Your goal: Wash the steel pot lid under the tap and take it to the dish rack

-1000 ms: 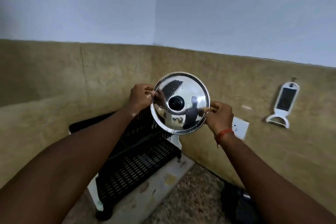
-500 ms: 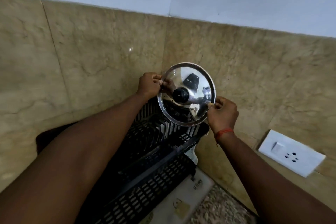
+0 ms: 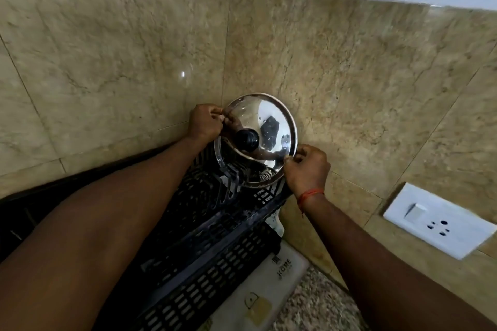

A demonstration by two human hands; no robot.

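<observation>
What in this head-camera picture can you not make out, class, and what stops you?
1. Head view: whether the steel pot lid rests in the dish rack; the lid's own lower edge hides the contact.
2. Head view: the rack's left part, covered by the left forearm.
3. Head view: small print under HOME on the white tray, too small.
4. The tap: outside the frame.

Round steel pot lid [image 3: 271,115], mirror-bright, with black knob [image 3: 247,140] at centre. Held nearly upright, knob side facing the camera, top edge leaning toward the wall. Pinched at the rim by left hand [image 3: 205,122] at ten o'clock and right hand [image 3: 308,169] at four o'clock. Lower edge, at six o'clock, over the upright prongs at the far end of black slotted dish rack [image 3: 215,263]; contact there unclear. Rack stretching away toward seven o'clock.
</observation>
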